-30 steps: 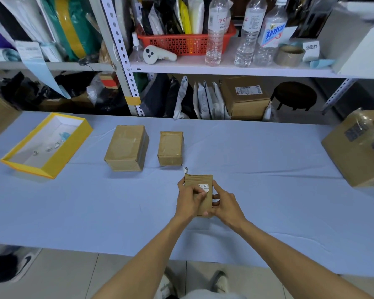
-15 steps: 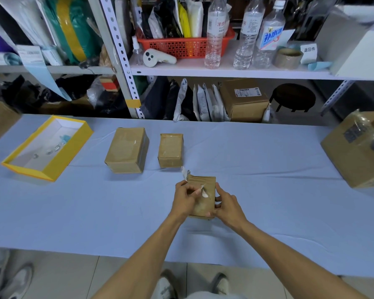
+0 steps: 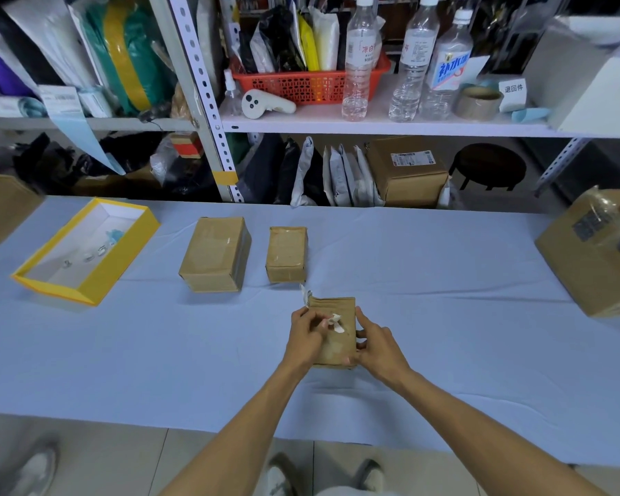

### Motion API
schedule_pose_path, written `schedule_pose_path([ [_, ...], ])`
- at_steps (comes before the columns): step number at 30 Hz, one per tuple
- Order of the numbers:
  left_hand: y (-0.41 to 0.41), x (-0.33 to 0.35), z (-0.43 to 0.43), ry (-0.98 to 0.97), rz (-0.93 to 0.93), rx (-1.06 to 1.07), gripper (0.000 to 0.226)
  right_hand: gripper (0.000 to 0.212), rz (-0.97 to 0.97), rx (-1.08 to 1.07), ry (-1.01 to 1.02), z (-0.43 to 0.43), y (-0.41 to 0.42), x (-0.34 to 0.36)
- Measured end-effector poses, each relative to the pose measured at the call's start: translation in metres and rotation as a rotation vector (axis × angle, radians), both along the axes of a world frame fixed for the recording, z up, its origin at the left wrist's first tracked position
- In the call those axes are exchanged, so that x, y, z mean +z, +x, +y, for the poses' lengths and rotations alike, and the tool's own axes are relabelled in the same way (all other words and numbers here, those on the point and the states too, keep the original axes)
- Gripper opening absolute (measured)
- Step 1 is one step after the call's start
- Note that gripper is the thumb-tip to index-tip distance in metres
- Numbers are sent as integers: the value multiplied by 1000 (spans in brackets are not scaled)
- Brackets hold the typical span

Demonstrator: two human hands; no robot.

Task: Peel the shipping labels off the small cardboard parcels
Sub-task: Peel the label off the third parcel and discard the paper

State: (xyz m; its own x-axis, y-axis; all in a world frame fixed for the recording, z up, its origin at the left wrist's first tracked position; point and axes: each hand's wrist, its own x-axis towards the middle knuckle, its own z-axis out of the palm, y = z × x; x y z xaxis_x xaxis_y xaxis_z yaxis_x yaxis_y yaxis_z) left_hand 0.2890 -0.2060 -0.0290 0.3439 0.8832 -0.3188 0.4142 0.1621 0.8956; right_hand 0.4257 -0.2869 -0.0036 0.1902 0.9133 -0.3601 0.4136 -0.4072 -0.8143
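parcel (image 3: 333, 331) gripped both edges, table (image 3: 444, 316) open

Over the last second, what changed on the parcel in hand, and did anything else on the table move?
The left hand has pulled the white label up off the held parcel: it lay flat a second ago and is now a crumpled scrap lifted from the face. The right hand still steadies the parcel's right side. The two parcels behind and the yellow box stayed put.
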Motion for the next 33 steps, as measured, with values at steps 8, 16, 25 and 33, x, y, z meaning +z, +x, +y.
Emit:
schedule_pose_path([
  [8,-2,2,0,-46,-10,46,11,87,-40,11,-13,3,-1,-4],
  [16,-6,9,-3,-89,-220,169,46,84,-235,-262,-118,17,-19,-4],
  [25,-10,4,-4,-119,-243,248,56,42,-274,-209,-62,33,-12,-19],
  [33,-10,-1,2,-112,-199,239,54,75,-273,-160,-88,29,-17,-15],
])
